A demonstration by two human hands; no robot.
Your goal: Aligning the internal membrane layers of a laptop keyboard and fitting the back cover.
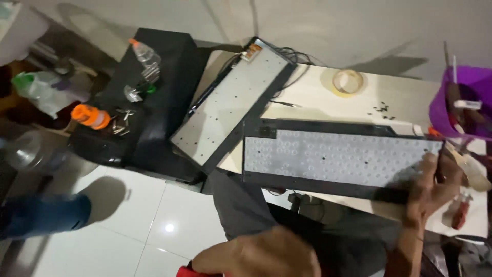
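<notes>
My right hand (429, 191) grips the right end of a black keyboard half (328, 156) whose pale dotted rubber sheet faces up; it lies along the front of the white table (318, 95). My left hand (262, 254) is low in the frame above my lap, blurred, showing its back, with the fingers curled; whether it holds anything is unclear. A second keyboard panel (230, 102), grey with a black rim, lies slanted from the table onto a black box (164, 97).
A tape roll (347, 82) and small dark screws (382, 109) lie on the table. A purple tub (464, 105) of tools stands at the right, with a red-handled tool (461, 211) below it. Bottles (91, 116) and metal bits top the black box. A leg in blue (46, 214) stands on the tiled floor.
</notes>
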